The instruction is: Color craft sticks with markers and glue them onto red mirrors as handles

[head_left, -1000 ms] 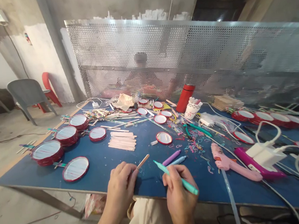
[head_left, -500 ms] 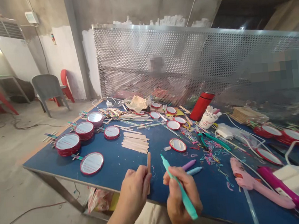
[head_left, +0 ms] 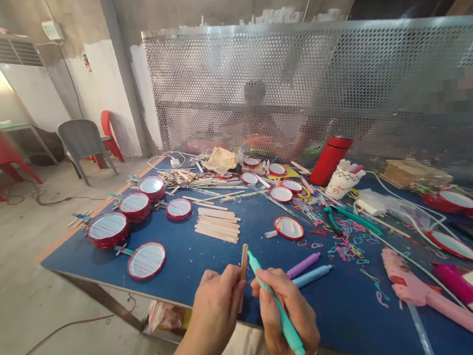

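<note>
Pinched in my left hand (head_left: 223,296) is a wooden craft stick (head_left: 243,260), held upright near the table's front edge. My right hand (head_left: 289,312) grips a turquoise marker (head_left: 276,302) like a pen, its tip at the upper end of the stick; whether they touch I cannot tell. Just right of that hand lie a purple marker (head_left: 306,265) and a light blue marker (head_left: 313,276). A row of plain craft sticks (head_left: 218,224) lies flat beyond my hands. To the left sits a round red-rimmed disc (head_left: 146,260) with a stick handle.
More red-rimmed discs (head_left: 108,230) are stacked at the left. A pink glue gun (head_left: 423,293) and teal-handled pliers (head_left: 358,220) lie right, near scattered rubber bands (head_left: 347,245). Behind stand a red bottle (head_left: 330,160), a paper cup (head_left: 343,181) and a perforated metal panel (head_left: 210,79).
The turquoise marker's tip has moved left to the top of the craft stick. The stick has shifted slightly right and tilted. The camera view has turned a little.
</note>
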Demonstrator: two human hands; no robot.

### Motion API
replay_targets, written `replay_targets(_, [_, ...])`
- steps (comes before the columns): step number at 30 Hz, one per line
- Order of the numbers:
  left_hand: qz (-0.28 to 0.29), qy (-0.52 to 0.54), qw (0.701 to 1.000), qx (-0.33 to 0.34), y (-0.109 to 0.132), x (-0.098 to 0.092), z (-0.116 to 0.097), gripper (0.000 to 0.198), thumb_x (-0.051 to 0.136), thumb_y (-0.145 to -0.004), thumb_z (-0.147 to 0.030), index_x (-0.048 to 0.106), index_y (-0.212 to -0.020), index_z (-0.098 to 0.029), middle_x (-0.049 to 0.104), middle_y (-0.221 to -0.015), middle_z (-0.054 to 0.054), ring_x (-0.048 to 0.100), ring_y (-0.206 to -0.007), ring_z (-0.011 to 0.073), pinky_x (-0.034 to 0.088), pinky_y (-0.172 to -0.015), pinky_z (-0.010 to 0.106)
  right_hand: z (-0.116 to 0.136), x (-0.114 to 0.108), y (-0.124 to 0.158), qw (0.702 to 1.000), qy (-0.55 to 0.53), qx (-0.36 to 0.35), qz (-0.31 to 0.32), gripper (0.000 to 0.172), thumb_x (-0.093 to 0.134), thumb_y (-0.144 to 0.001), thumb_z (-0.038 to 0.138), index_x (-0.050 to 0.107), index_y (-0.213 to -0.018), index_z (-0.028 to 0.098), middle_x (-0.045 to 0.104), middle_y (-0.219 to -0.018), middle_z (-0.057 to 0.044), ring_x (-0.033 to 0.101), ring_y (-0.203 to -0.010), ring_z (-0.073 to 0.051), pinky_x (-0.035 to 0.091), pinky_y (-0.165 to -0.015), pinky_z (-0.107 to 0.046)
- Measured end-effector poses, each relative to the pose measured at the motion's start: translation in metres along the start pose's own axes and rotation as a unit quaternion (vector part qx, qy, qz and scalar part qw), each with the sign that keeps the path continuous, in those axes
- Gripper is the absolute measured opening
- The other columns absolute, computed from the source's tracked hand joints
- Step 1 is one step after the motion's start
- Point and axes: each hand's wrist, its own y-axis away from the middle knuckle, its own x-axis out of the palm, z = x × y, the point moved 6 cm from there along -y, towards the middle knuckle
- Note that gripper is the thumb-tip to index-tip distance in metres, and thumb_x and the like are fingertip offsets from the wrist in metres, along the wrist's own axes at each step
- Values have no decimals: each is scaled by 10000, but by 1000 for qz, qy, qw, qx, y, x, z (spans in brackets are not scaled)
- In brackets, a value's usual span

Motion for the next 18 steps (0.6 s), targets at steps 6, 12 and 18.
replay_targets(6, [5, 18, 1000, -4, -1, -2, 0, 273, 351, -1010, -181, 497, -789, -248, 672, -654, -37, 612, -586, 157, 449, -639, 264, 1, 1, -4, 1000, 7, 10, -3, 223, 548, -980, 143, 671, -1146, 228, 767, -939, -47, 753, -773, -189, 629, -693, -304])
replay_targets(12, [-20, 8, 1000, 10, -1, -5, -3, 265, 380, -1003, -168, 446, -761, -254, 636, -597, -54, 588, -557, 156, 414, -604, 254, -6, -3, -1, 997, -5, 68, -28, 201, 562, -986, 163, 683, -1129, 235, 767, -917, -40, 743, -757, -180, 619, -709, -305])
replay_targets(18, [-21, 6, 1000, 16, 0, -7, -4, 268, 364, -1011, -150, 427, -771, -252, 632, -611, -57, 596, -562, 152, 416, -609, 244, -4, 1, -4, 999, -14, 39, -6, 197, 557, -982, 172, 682, -1123, 231, 768, -902, -35, 753, -773, -178, 613, -661, -268])
